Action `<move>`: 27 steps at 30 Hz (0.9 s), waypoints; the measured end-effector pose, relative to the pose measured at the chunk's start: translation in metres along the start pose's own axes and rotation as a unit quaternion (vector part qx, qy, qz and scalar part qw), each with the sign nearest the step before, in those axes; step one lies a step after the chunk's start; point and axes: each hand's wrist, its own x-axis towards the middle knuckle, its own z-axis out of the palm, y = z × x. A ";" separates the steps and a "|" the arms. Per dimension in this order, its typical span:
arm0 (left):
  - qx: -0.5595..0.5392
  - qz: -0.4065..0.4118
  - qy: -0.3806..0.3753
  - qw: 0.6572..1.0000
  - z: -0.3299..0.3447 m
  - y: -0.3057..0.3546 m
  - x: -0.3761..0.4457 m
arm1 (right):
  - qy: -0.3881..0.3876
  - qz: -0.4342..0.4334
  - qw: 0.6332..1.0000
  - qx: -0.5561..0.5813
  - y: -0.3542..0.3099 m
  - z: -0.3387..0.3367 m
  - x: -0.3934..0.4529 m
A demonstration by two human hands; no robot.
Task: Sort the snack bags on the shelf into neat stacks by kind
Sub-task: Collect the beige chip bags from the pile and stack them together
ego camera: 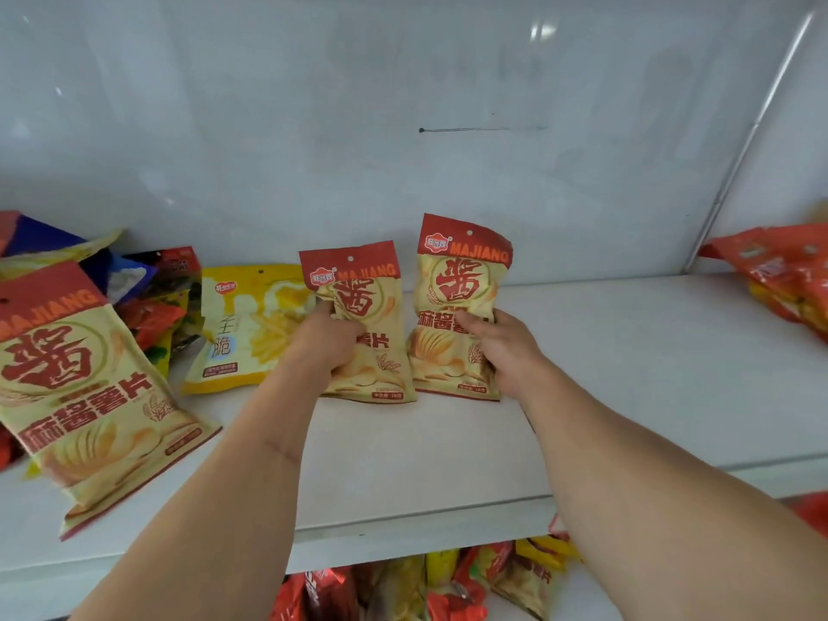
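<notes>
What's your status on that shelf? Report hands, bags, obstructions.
Left hand grips one Majiang bag; right hand grips a second Majiang bag. Both upright, side by side on shelf. Yellow bag close left; mixed pile unsorted.

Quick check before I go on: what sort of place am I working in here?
Probably a small shop or stockroom display: a white shelf against a white back panel, loose snack bags piled at its left, and more bags on the shelf below.
</notes>
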 end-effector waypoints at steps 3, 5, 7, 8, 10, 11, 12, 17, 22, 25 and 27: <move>-0.094 -0.022 -0.029 0.995 0.011 0.002 -0.003 | 0.015 -0.005 1.000 -0.002 -0.005 -0.014 -0.005; -0.134 -0.052 -0.060 0.988 0.021 0.002 -0.005 | 0.027 -0.008 1.000 -0.008 -0.010 -0.027 -0.005; -0.159 -0.072 -0.088 0.981 0.034 0.006 -0.010 | 0.043 -0.013 0.999 -0.015 -0.015 -0.045 -0.004; -0.170 -0.078 -0.102 0.977 0.042 0.009 -0.014 | 0.050 -0.015 0.999 -0.017 -0.018 -0.056 -0.003; -0.193 -0.088 -0.138 0.968 0.060 0.017 -0.022 | 0.060 -0.021 0.998 -0.022 -0.025 -0.080 0.000; -0.201 -0.089 -0.154 0.963 0.069 0.023 -0.028 | 0.066 -0.024 0.997 -0.027 -0.028 -0.093 0.002; -0.205 -0.086 -0.169 0.960 0.079 0.028 -0.033 | 0.074 -0.028 0.996 -0.032 -0.032 -0.106 0.003; -0.200 -0.058 -0.220 0.953 0.148 0.059 -0.056 | 0.099 -0.052 0.992 -0.050 -0.048 -0.191 0.014; -0.199 -0.032 -0.228 0.953 0.234 0.096 -0.074 | 0.099 -0.062 0.990 -0.076 -0.064 -0.285 0.040; -0.191 -0.021 -0.222 0.956 0.281 0.116 -0.084 | 0.079 -0.058 0.989 -0.110 -0.073 -0.333 0.056; -0.197 -0.024 -0.217 0.956 0.307 0.125 -0.090 | 0.065 -0.055 0.988 -0.129 -0.080 -0.356 0.063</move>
